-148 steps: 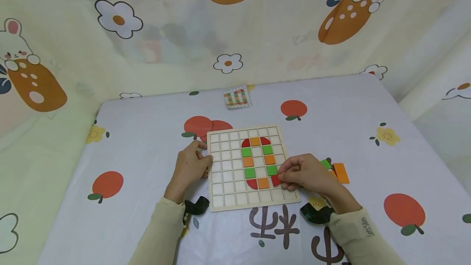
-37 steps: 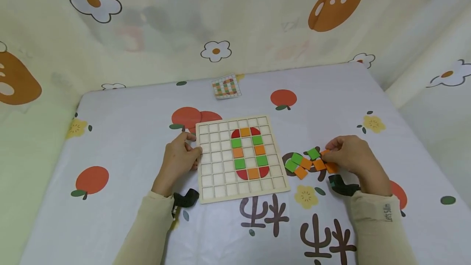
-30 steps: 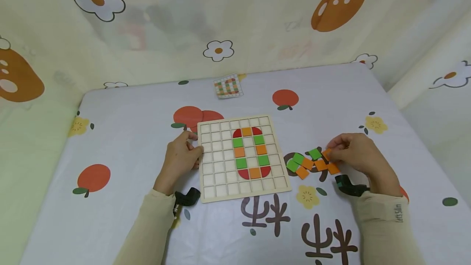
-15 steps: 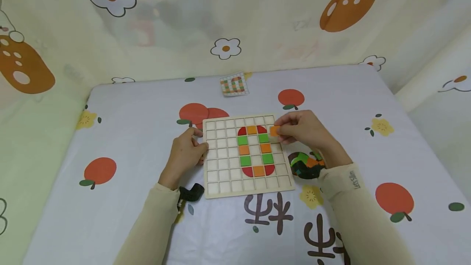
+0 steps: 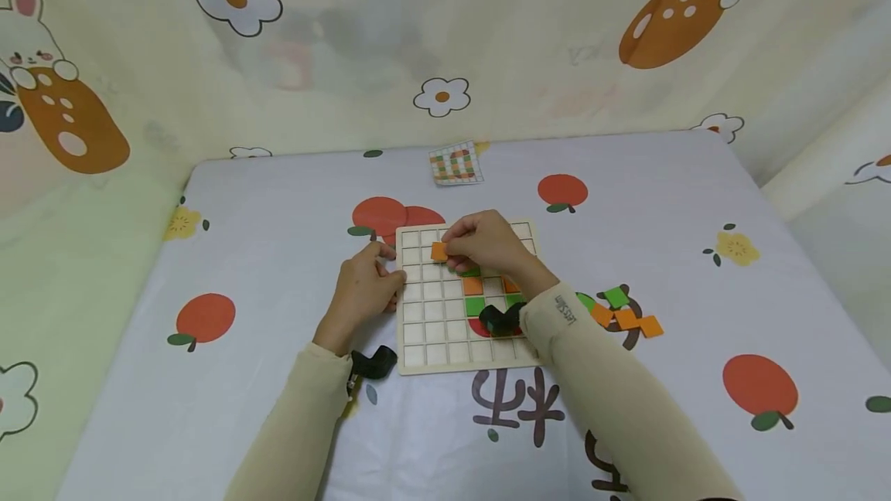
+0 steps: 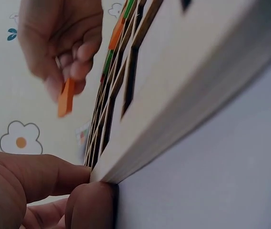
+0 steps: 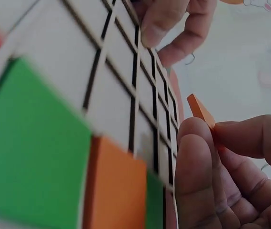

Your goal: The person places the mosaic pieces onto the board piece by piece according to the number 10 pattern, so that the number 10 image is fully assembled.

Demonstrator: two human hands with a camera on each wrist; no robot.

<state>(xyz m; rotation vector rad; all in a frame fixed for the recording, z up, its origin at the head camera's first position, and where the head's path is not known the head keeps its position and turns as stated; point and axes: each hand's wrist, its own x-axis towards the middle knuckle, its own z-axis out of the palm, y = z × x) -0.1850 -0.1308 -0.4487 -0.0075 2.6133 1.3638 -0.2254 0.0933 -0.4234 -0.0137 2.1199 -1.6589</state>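
Observation:
A pale wooden grid board point(image 5: 423, 311) lies flat on the table. My left hand point(image 5: 358, 292) holds its left edge, thumb and finger pinching the rim point(image 6: 125, 160) in the left wrist view. Between right thumb and fingertips, my right hand point(image 5: 487, 242) pinches an orange square tile point(image 5: 438, 252) over the board's upper left cells. In the right wrist view that orange tile point(image 7: 202, 110) is tilted and apart from the grid. Green tiles point(image 5: 475, 306), orange tiles point(image 5: 472, 286) and red rounded tiles point(image 5: 477, 327) sit in the cells, partly hidden by my right hand and wrist.
Loose tiles, among them an orange one point(image 5: 651, 326) and a green one point(image 5: 616, 298), lie right of the board, partly behind the right sleeve point(image 5: 599, 354). A small pattern card point(image 5: 455, 164) rests near the table's back edge. A printed cloth covers the table.
The right hand set a red rounded tile in the lower right of the pattern, took an orange tile from the loose pile and carried it left over the board. The left hand stayed on the edge.

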